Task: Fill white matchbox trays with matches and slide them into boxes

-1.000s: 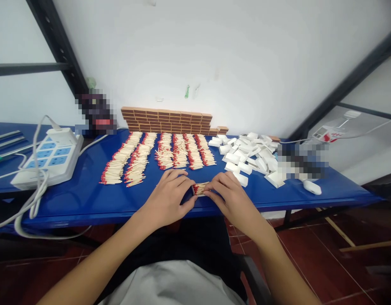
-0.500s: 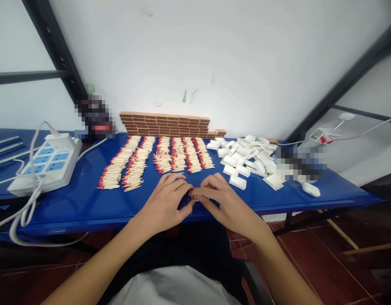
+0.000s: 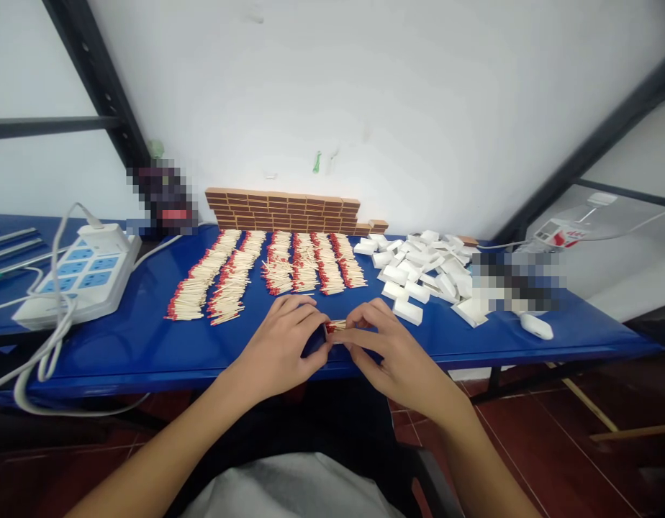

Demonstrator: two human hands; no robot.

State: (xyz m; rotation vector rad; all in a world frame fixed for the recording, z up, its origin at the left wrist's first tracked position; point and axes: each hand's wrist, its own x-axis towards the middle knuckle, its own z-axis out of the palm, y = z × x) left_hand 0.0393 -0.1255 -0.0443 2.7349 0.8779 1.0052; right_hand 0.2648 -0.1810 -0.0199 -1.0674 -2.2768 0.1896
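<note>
Settling matches [image 3: 339, 326] in a small box [image 3: 326, 331], I judge, just in front of the match rows [image 3: 304, 266]. My left hand [image 3: 283, 334] pinches one end; right hand [image 3: 389, 345] half-curled against it, hold unclear. Next calls for light, even pressing.

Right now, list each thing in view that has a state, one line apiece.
Left hand: pinching the held tray's left end
Right hand: fingers at the tray, exact grip unclear
Held tray: open, holding matches
Match rows: six, laid out
White trays: loose, jumbled
Brown boxes: stacked
White adapter: seated on power strip
</note>
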